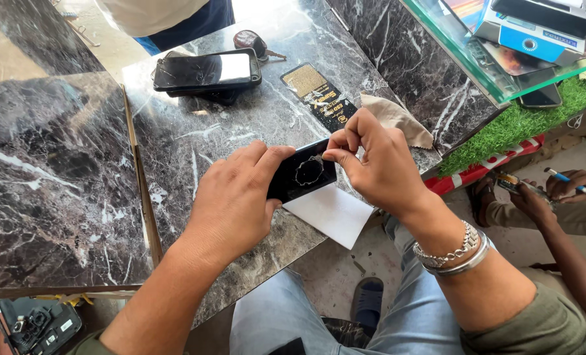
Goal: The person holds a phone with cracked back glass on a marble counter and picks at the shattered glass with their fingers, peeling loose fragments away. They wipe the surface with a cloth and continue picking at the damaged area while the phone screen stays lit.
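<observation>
Left hand flat, steadying phone; right hand pinching, apparently film.

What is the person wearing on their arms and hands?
Both hands are bare, with no gloves or rings showing. The right hand has two silver bracelets on its wrist, one a chain of links and one smooth band. Olive-green sleeves are pushed up near the elbows. The left hand has a plain wrist.

dark marble-look table with a stack of phones, a key fob, black packet, tan cloth, white sheet
</observation>
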The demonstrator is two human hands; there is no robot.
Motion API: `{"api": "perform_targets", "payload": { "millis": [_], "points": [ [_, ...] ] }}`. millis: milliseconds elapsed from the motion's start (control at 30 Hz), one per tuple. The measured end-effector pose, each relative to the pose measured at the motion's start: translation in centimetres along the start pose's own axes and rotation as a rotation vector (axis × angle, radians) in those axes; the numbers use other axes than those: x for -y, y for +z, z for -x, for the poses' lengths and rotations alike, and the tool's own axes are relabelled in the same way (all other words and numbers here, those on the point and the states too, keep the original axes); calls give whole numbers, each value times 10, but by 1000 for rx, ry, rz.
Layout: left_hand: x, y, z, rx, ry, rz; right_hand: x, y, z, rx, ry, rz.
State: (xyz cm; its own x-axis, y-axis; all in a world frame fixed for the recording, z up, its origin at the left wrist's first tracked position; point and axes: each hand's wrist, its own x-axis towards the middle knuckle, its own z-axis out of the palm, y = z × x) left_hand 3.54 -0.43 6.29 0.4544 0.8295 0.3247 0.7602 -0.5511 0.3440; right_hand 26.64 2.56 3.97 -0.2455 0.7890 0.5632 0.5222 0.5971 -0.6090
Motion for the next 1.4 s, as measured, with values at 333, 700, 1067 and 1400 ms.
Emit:
{"api": "perform_targets", "payload": {
  "millis": [333, 700, 1067, 1400],
  "points": [
    [-1, 1, 0, 10, 3, -17, 1, 0, 2, 34, 13, -55],
    [-1, -1, -1, 24, -26, -7, -4, 0, 5, 14, 3, -12],
    [1, 0, 0, 19, -62, 46, 3, -9, 9, 26, -16, 107],
    [0, -3, 0, 34, -71, 43, 1, -4, 14, 30, 85, 28]
  ]
}}
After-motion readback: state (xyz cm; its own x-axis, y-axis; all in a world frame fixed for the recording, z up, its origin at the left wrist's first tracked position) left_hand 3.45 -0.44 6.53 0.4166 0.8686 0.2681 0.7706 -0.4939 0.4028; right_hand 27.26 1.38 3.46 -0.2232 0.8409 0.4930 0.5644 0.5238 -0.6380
